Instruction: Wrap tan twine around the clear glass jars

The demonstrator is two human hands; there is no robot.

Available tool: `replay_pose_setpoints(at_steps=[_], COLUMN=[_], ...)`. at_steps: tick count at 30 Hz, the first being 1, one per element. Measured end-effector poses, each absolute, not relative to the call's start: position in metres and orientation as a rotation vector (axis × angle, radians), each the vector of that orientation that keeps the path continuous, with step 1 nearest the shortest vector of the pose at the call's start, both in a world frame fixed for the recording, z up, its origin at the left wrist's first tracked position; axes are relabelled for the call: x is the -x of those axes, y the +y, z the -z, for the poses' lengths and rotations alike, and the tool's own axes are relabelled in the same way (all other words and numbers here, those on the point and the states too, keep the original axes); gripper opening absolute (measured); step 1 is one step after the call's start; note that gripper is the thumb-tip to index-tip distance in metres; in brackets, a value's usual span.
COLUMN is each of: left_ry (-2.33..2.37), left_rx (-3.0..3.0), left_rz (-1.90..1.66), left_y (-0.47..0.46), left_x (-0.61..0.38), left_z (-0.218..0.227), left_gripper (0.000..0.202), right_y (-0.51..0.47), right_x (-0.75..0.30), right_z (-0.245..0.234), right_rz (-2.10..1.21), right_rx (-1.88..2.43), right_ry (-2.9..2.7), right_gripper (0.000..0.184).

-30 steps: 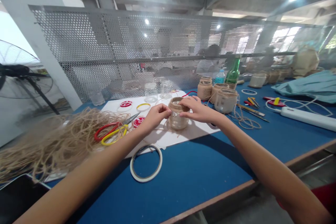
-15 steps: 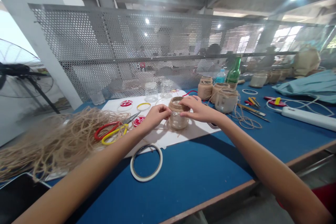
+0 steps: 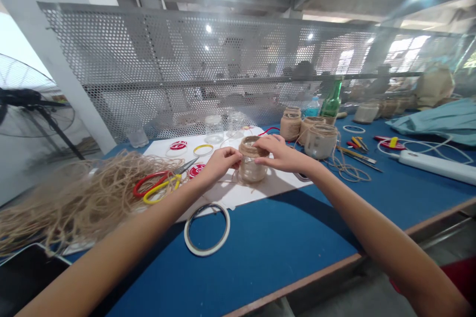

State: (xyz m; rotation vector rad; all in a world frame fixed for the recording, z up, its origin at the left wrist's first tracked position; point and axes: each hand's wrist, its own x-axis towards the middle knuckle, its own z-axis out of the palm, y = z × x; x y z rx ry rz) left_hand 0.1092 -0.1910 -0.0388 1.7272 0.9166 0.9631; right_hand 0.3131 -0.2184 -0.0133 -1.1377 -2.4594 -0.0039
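Observation:
A glass jar (image 3: 253, 171) stands on a white board (image 3: 230, 198), with jute twine wound around its upper part and a loose strand trailing at its base. My left hand (image 3: 223, 164) pinches the jar's left side near the twine. My right hand (image 3: 280, 153) reaches over from the right, its fingers on the wound neck. Left of my left hand lie red-and-yellow-handled scissors (image 3: 156, 187), beside a large tangled heap of loose twine (image 3: 85, 198). A white tape roll (image 3: 207, 229) lies below my forearms.
Bare glass jars (image 3: 214, 129) stand behind the board, and twine-wrapped jars (image 3: 320, 141) stand to the right near a green bottle (image 3: 331, 99). A power strip (image 3: 435, 167) and small tools lie on the blue table (image 3: 282, 223), with a perforated metal screen (image 3: 223, 54) behind.
Both hands stay on the jar with little visible movement. The view shifts slightly, and the scissors and twine heap appear in nearly the same places.

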Motion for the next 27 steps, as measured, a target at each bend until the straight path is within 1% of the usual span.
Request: replay_pose_setpoints(at_steps=[12, 21, 27], left_ry=[0.904, 0.906, 1.019], left_rx=[-1.74, -1.824, -1.816], left_rz=[-0.981, -0.982, -0.978], left_y=[-0.1893, -0.185, -0.1818], left_x=[-0.1085, -0.1059, -0.103], left_z=[0.0444, 0.048, 0.0486], left_gripper=[0.019, 0.019, 0.027], right_y=[-0.2165, -0.2125, -0.212], right_x=[-0.3131, -0.3156, -0.3162], right_z=[0.0135, 0.0153, 0.0146], right_rz=[0.035, 0.028, 0.016], right_rx=[1.126, 1.094, 1.07], right_ry=[-2.469, -2.474, -2.483], right_gripper=[0.03, 0.035, 0.038])
